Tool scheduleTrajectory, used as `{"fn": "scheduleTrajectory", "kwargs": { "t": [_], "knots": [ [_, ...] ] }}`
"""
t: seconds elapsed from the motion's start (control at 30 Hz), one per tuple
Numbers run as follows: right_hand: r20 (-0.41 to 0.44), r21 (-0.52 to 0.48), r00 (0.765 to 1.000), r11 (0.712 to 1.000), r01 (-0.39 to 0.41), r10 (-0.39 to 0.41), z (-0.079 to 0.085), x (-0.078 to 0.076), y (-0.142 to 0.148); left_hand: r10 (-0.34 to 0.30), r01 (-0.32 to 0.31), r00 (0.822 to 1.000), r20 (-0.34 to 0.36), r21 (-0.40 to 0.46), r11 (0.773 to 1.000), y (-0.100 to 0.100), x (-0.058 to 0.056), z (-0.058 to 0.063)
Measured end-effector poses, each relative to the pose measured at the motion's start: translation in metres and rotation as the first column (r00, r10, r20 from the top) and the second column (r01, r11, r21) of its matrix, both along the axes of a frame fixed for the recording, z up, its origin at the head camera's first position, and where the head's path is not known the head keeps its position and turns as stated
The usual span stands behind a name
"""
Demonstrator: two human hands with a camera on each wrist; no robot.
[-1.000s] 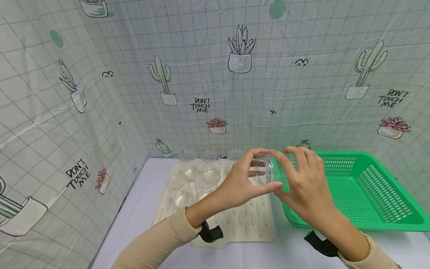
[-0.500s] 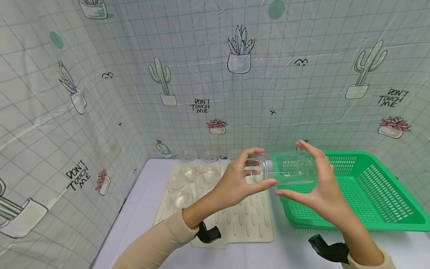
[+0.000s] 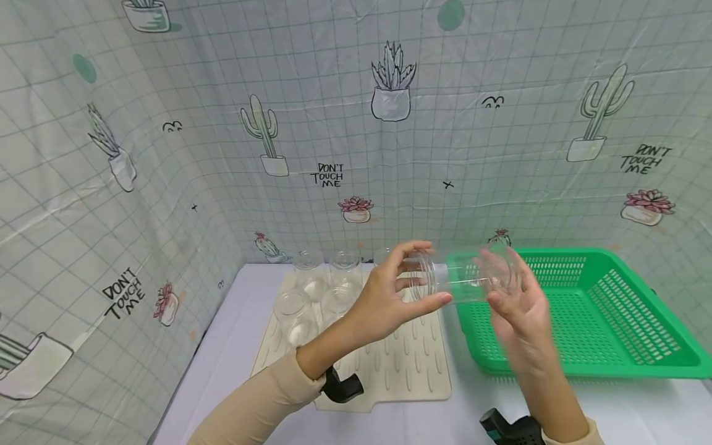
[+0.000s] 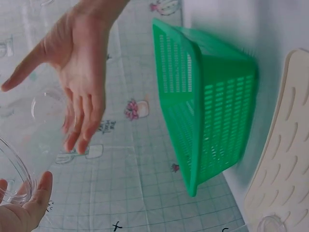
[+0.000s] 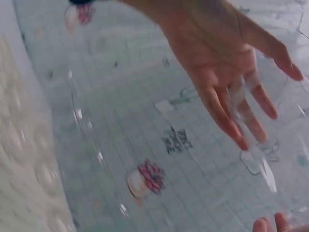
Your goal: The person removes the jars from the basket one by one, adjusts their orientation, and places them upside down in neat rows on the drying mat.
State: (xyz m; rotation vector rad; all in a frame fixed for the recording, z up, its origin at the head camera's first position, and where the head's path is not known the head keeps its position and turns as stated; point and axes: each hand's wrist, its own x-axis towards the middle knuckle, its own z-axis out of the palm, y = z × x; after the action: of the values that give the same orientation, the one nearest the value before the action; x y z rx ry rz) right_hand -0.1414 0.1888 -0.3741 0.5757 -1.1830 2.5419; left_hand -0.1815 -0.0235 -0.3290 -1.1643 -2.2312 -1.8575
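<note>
A clear jar (image 3: 464, 284) lies sideways in mid-air, above the tabletop between mat and basket. My left hand (image 3: 386, 300) grips it round the ringed end, thumb in front and fingers behind; the right wrist view shows those left fingers (image 5: 224, 106) through the clear wall. At the other end, my right hand (image 3: 525, 309) is slightly blurred, with its thumb and fingers by the jar's base. From the left wrist view, the right hand (image 4: 79, 72) has its thumb spread wide and its fingers nearly straight alongside the jar (image 4: 41, 125).
Several clear jars (image 3: 300, 309) stand upright in rows on a cream ridged mat (image 3: 406, 371). To the right is a green perforated basket (image 3: 589, 334). A patterned curtain (image 3: 311, 210) hangs behind and to the left.
My right hand moved from the jar's middle, came away from it, then turned and came round its base. My left hand stays on the ringed end, shifted slightly left.
</note>
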Motion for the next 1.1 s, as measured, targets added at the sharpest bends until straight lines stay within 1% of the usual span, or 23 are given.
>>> {"fn": "scheduleTrajectory", "kwargs": {
  "t": [0.03,0.1,0.2,0.27,0.33,0.4,0.5,0.53,0.67,0.77,0.9,0.97,1.1],
  "knots": [
    [0.004,-0.076,0.999,0.996,-0.042,0.043,-0.002,-0.001,-0.004,-0.001,0.001,1.0,-0.004,0.004,1.0,0.0,0.0,0.0],
    [-0.003,-0.187,0.993,0.975,-0.12,0.122,-0.005,-0.003,-0.011,-0.003,0.003,1.0,-0.01,0.011,1.0,0.0,-0.001,0.0],
    [0.005,-0.295,0.976,0.933,-0.205,0.216,-0.007,-0.004,-0.019,-0.008,0.008,1.0,-0.016,0.021,1.0,-0.001,-0.001,-0.001],
    [0.036,-0.355,0.966,0.907,-0.227,0.256,-0.005,-0.004,-0.024,-0.008,0.009,1.0,-0.016,0.028,1.0,-0.002,-0.001,-0.001],
    [0.069,-0.434,0.952,0.868,-0.241,0.299,-0.003,-0.004,-0.027,-0.011,0.012,1.0,-0.015,0.038,0.999,-0.002,-0.001,-0.001],
    [0.088,-0.492,0.94,0.835,-0.247,0.331,-0.002,-0.004,-0.03,-0.018,0.019,1.0,-0.016,0.05,0.999,-0.003,-0.001,-0.001],
    [0.104,-0.543,0.931,0.804,-0.241,0.349,0.0,-0.005,-0.033,-0.028,0.029,0.999,-0.024,0.06,0.998,-0.003,-0.001,-0.001],
    [0.108,-0.549,0.931,0.802,-0.236,0.348,0.0,-0.005,-0.033,-0.03,0.031,0.999,-0.028,0.061,0.998,-0.003,-0.001,-0.001],
    [0.136,-0.547,0.935,0.812,-0.204,0.326,0.003,-0.005,-0.035,-0.036,0.038,0.998,-0.052,0.056,0.998,-0.003,-0.002,-0.002],
    [0.143,-0.543,0.938,0.818,-0.192,0.315,0.004,-0.006,-0.035,-0.036,0.039,0.997,-0.064,0.036,0.999,-0.005,-0.003,-0.001],
    [0.144,-0.544,0.938,0.817,-0.19,0.315,0.005,-0.007,-0.034,-0.024,0.023,0.995,-0.092,-0.016,1.0,-0.008,-0.005,-0.001],
    [0.143,-0.538,0.938,0.821,-0.193,0.315,0.005,-0.008,-0.033,-0.014,0.008,0.993,-0.12,-0.046,0.999,-0.01,-0.006,-0.001],
    [0.141,-0.516,0.936,0.831,-0.208,0.321,0.006,-0.011,-0.032,0.011,-0.024,0.986,-0.166,-0.08,0.997,-0.015,-0.007,0.0]
  ]
}}
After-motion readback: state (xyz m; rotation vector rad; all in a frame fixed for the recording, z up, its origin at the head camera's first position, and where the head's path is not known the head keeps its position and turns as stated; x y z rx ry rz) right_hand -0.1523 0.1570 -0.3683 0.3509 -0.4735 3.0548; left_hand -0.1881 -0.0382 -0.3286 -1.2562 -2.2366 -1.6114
